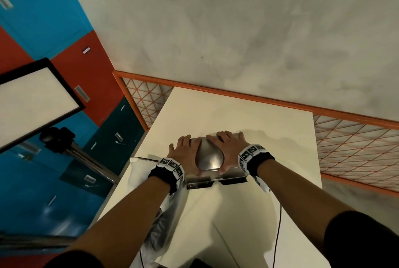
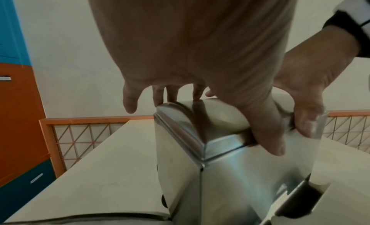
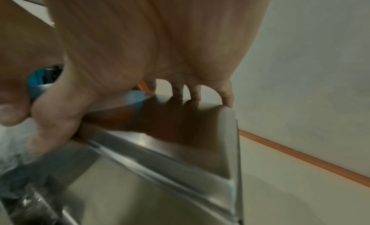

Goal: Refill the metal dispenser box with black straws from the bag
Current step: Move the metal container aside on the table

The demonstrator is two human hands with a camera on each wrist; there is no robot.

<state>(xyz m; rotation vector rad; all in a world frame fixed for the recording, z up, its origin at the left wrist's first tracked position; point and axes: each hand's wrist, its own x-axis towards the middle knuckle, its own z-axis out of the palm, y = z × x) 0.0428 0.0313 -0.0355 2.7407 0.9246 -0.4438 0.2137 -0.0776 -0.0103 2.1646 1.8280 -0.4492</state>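
Observation:
The metal dispenser box (image 1: 210, 157) stands on the white table (image 1: 237, 112) with its domed lid down. My left hand (image 1: 185, 155) lies over the lid's left half, and my right hand (image 1: 226, 149) over its right half. On each hand the fingers reach over the far edge and the thumb hooks the front lip. The left wrist view shows my left hand (image 2: 220, 124) clasping the lid of the box (image 2: 220, 181), my right thumb beside it. The right wrist view shows my right hand (image 3: 120, 114) on the box (image 3: 160, 181). A clear plastic bag (image 1: 166, 220) lies under my left forearm, its contents unclear.
An orange mesh rail (image 1: 356, 149) runs along the table's far and left sides, against a grey wall. A light panel on a tripod (image 1: 32, 99) stands left of the table, before blue and red cabinets. A black cable (image 1: 278, 224) crosses the table's near right.

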